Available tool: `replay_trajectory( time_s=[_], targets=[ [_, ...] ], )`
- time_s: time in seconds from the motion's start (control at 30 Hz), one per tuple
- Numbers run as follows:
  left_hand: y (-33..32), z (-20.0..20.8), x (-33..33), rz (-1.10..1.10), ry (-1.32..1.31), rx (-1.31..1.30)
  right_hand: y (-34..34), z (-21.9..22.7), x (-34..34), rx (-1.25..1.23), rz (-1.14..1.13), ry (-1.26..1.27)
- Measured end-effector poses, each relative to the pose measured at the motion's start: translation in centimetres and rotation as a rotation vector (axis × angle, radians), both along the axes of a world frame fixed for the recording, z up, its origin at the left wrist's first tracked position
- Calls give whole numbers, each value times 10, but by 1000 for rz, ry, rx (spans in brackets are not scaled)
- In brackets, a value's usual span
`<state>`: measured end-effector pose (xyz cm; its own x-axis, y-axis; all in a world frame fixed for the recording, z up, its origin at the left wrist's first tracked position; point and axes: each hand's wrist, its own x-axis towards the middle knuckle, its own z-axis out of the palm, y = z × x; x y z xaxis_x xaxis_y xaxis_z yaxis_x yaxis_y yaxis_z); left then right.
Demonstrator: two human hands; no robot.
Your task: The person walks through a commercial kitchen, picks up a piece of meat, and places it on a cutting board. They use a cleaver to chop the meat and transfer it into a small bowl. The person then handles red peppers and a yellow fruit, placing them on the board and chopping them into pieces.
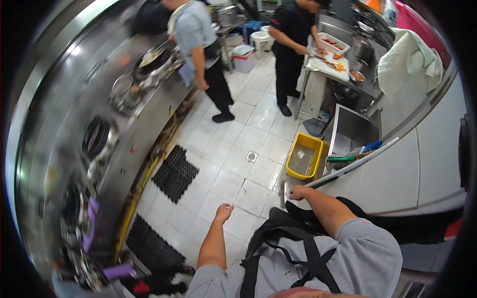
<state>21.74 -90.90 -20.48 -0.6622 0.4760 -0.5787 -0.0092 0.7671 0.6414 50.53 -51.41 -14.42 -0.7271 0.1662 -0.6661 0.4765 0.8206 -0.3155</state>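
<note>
My right hand (298, 192) is closed at waist height, just short of the yellow tub. A narrow, pale blade, apparently a knife (286, 192), extends from its fingers. Over the tiled floor, my left hand (224, 212) is held out with its fingers curled in. A small whitish spot shows at its fingertips; what it is I cannot make out. The yellow tub (303, 156) stands on the floor beyond my right hand, with murky liquid and a pale lump inside.
A steel sink (343, 141) adjoins the tub on the right. Along the left runs a stove line with pans (95, 136). Black mats (176, 173) lie before it. One person (196, 35) stands by the stove; another (293, 44) cuts orange food on a white board (332, 66).
</note>
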Motion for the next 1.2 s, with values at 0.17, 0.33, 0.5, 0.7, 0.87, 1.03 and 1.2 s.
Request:
replay_trajectory(
  time_s=[0.17, 0.33, 0.5, 0.7, 0.87, 1.03, 1.2],
  targets=[
    [141, 28, -145, -83, -131, -77, 71, -89, -21, -61, -371, -117],
    [220, 48, -221, -226, -209, -208, 139, -133, -89, -115, -221, -211],
    [203, 18, -276, -141, -430, -344, 208, -103, -211, -168, -326, -14],
    [350, -15, -386, -511, -384, -373, 331, -82, -308, -169, -669, 114],
    [546, -35, -503, -595, -415, -330, 386, -25, -328, -133, -759, 1],
    [817, 8, -598, -644, -103, -135, 431, -12, -324, -119, -1179, 159],
    [1029, 62, -561, -554, -87, 115, 488, -40, -285, -249, -1258, 159]
  ],
)
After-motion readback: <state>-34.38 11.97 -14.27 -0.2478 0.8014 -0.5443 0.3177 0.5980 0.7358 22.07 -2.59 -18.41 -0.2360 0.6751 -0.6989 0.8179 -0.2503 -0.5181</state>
